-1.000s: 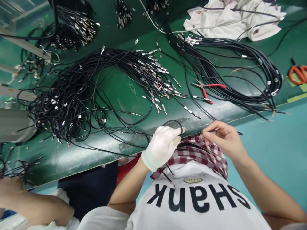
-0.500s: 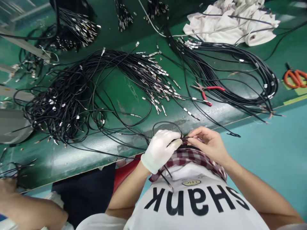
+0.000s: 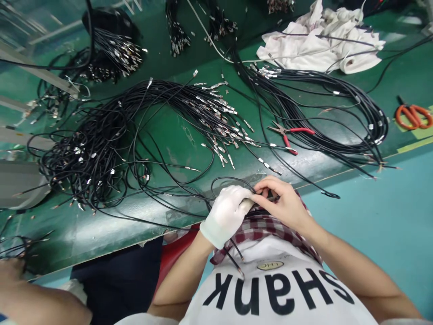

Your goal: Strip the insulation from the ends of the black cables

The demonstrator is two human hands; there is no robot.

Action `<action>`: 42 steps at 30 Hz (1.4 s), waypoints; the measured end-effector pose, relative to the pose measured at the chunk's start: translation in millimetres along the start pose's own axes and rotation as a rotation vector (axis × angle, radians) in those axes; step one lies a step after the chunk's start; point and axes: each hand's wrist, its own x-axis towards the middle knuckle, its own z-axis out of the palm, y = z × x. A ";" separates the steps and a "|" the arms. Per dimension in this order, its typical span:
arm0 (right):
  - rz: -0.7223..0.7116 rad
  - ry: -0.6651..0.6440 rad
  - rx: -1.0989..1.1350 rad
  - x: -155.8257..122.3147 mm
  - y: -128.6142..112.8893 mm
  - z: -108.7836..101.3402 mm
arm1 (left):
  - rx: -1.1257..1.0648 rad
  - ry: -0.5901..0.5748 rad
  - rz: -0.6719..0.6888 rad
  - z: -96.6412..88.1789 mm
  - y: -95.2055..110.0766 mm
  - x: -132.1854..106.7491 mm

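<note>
Pliers, one pair: red handles, jaws spread, flat on the green bench; the upper handle reaches the strands of the coil.

Cable, one, black: in hand to the near left of the pliers, part of it standing in a small loop past the glove.

Left hand, white glove: to the near left of the pliers, fingers and thumb closed on the cable. Two cut ends hang from beneath it over the shirt.

Right hand, bare: on the near side of the pliers, thumb and fingers bent in, tips meeting the gloved ones. Whether they clasp the cable cannot be told; the contact is hidden.

Tangle, black cables: well left of the pliers, its metal terminals fanned out towards them.

Coil, black: right of the pliers and a little beyond.

Rags, white, crumpled: beyond the pliers.

Scissors, orange handles: well right of the pliers, on yellow-green paper.

Bundle, terminals bunched: far beyond the pliers, to the left.

Co-worker's arm: far left of the pliers, near side, cropped by the frame.
</note>
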 end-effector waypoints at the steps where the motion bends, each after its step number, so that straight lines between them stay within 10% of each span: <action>1: -0.017 0.010 -0.018 1.7 -1.1 1.0 | 0.009 0.009 -0.001 1.0 0.1 -0.6; 14: 0.091 0.012 0.033 12.0 0.3 10.8 | 0.094 0.385 -0.012 0.8 -13.0 -17.8; 22: -0.089 0.099 -0.196 36.6 21.2 12.7 | -0.494 0.786 -0.251 -8.7 -13.2 -11.8; 35: -0.269 -0.120 0.034 34.9 17.3 -0.8 | -0.631 0.517 -0.140 13.8 0.7 -1.2; 42: -0.193 0.013 0.300 27.2 18.8 14.5 | -0.528 0.408 -0.057 19.1 -6.7 4.5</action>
